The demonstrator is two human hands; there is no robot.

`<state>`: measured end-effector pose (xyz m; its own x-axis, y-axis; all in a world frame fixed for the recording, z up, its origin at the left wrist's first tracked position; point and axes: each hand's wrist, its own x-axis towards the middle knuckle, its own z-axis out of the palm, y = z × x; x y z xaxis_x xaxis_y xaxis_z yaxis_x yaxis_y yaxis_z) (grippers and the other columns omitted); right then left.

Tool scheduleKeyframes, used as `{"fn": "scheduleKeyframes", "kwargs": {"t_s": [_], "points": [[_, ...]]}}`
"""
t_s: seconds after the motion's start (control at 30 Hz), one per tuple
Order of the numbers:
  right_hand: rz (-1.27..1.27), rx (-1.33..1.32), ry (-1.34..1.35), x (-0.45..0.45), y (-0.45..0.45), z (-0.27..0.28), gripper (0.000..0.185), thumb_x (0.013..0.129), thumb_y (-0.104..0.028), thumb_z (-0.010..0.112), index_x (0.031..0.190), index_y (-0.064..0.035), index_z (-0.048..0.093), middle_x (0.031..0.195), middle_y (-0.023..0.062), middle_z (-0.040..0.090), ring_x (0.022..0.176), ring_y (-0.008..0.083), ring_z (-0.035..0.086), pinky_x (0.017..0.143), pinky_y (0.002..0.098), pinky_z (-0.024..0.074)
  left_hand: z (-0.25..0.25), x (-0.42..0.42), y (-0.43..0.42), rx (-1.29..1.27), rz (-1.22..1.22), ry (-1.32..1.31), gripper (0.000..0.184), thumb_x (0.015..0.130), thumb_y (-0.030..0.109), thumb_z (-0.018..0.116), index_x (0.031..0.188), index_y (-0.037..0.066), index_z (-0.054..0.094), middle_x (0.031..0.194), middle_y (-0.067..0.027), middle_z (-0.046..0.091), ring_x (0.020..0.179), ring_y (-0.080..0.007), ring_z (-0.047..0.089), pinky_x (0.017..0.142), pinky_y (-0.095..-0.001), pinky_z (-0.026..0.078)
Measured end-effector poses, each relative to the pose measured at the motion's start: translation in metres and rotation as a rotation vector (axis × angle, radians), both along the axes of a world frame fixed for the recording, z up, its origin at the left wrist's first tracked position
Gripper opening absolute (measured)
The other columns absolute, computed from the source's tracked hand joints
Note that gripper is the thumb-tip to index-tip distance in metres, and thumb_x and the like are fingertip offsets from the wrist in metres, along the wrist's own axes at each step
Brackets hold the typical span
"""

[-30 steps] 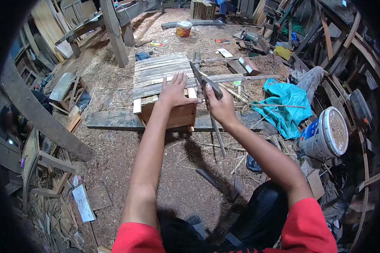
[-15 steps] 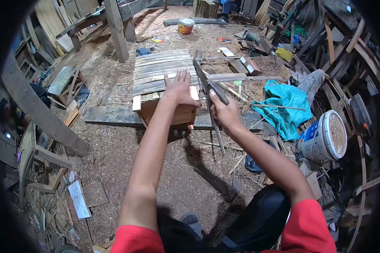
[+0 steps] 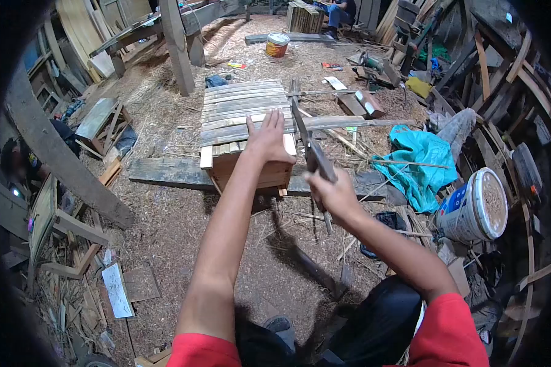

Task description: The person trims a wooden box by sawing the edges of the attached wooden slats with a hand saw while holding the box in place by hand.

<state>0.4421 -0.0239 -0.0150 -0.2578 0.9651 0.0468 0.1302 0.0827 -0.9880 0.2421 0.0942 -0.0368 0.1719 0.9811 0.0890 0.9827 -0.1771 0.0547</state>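
Observation:
My left hand (image 3: 268, 139) lies flat with fingers spread on the near part of a box (image 3: 242, 101) topped with rows of narrow wooden or bamboo slats. A handsaw (image 3: 320, 160) is gripped in my right hand (image 3: 335, 194), just right of the box. Its dark blade points away from me and runs along the ends of the slats; whether its teeth touch them I cannot tell. The box rests over a dark plank (image 3: 165, 170) on the ground. Below my right hand a thin strip shows, partly hidden.
Sawdust and wood scraps cover the floor. To the right lie a teal tarp (image 3: 419, 156) and a white bucket (image 3: 472, 205). A slanted post (image 3: 73, 147) stands at left. Ahead are a paint can (image 3: 277, 45) and a seated person (image 3: 338, 13); another person (image 3: 19, 165) is at far left.
My right hand has drawn the saw back toward me along the box's right side. My left hand stays on the slats. The whole view has shifted slightly.

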Motion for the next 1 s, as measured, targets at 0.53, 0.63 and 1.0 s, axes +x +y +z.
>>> {"fn": "scheduleKeyframes", "kwargs": {"t_s": [0.53, 0.63, 1.0], "points": [[-0.084, -0.165, 0.076, -0.001, 0.050, 0.002, 0.014, 0.088, -0.016, 0.063, 0.080, -0.0046, 0.061, 0.058, -0.0003, 0.051, 0.048, 0.0098, 0.045, 0.048, 0.0268, 0.0339, -0.004, 0.003, 0.001, 0.006, 0.014, -0.012, 0.143, 0.050, 0.070, 0.080, 0.156, 0.001, 0.014, 0.164, -0.0149, 0.016, 0.152, -0.0270, 0.015, 0.114, -0.0734, 0.007], [-0.135, -0.210, 0.137, -0.012, 0.053, 0.008, 0.012, 0.086, -0.014, 0.064, 0.079, -0.0056, 0.059, 0.058, -0.0008, 0.050, 0.048, 0.0093, 0.045, 0.047, 0.0268, 0.0327, -0.002, 0.001, 0.000, 0.019, 0.009, -0.007, 0.144, 0.050, 0.072, 0.080, 0.156, 0.001, 0.013, 0.164, -0.0149, 0.016, 0.153, -0.0267, 0.014, 0.114, -0.0738, 0.006], [-0.068, -0.106, 0.074, -0.008, 0.043, 0.000, 0.016, 0.087, -0.016, 0.066, 0.078, -0.0039, 0.060, 0.060, -0.0015, 0.051, 0.052, 0.0092, 0.046, 0.049, 0.0278, 0.0341, -0.001, 0.003, -0.002, 0.006, 0.019, -0.007, 0.140, 0.054, 0.071, 0.077, 0.156, 0.000, 0.014, 0.164, -0.0148, 0.016, 0.152, -0.0262, 0.015, 0.113, -0.0744, 0.008]]}}
